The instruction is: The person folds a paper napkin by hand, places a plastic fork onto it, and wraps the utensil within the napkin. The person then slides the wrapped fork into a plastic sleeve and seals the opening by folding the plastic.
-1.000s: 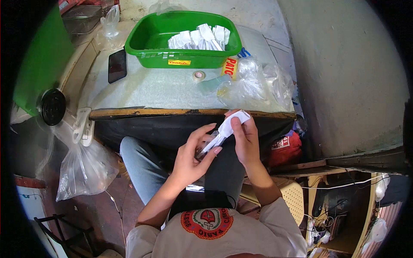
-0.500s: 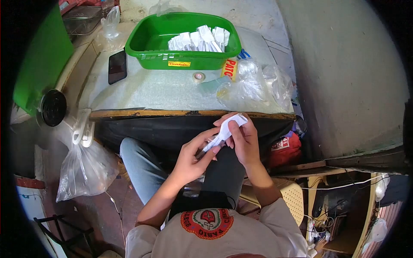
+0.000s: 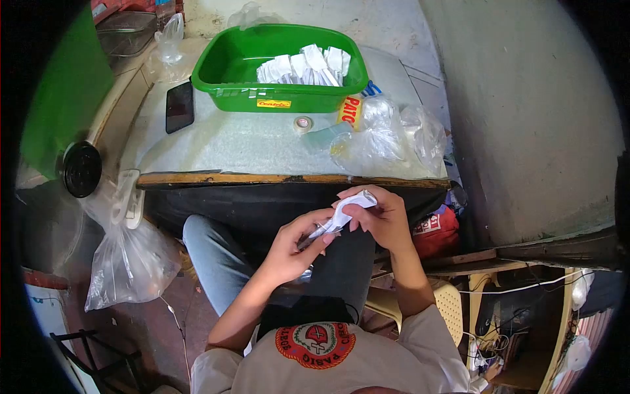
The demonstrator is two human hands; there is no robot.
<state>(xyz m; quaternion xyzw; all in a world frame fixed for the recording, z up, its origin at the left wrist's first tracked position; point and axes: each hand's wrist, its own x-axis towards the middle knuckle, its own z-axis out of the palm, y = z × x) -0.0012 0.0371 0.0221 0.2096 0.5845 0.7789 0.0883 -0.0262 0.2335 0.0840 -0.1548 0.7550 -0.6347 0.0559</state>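
Observation:
Over my lap, in front of the table edge, I hold a white napkin bundle (image 3: 346, 211) tilted between both hands. My left hand (image 3: 289, 249) is closed around its narrow lower end, where something clear and shiny shows between the fingers. Thumb and fingers of my right hand (image 3: 388, 222) pinch the wider upper end. Whatever lies inside the paper is hidden. Similar white bundles (image 3: 305, 67) are heaped in the right part of a green plastic basin (image 3: 226, 100) on the table.
On the table (image 3: 230, 148) lie a black phone (image 3: 179, 107), a tape roll (image 3: 303, 124) and clear plastic bags (image 3: 384, 141). A clear bag (image 3: 128, 262) hangs at the left. A wall (image 3: 525, 118) bounds the right side, with a red bag (image 3: 436, 231) below.
My right hand has shifted slightly down and right, and its fingers have curled further over the bundle's upper end. The bundle lies flatter. The view has tilted slightly upward.

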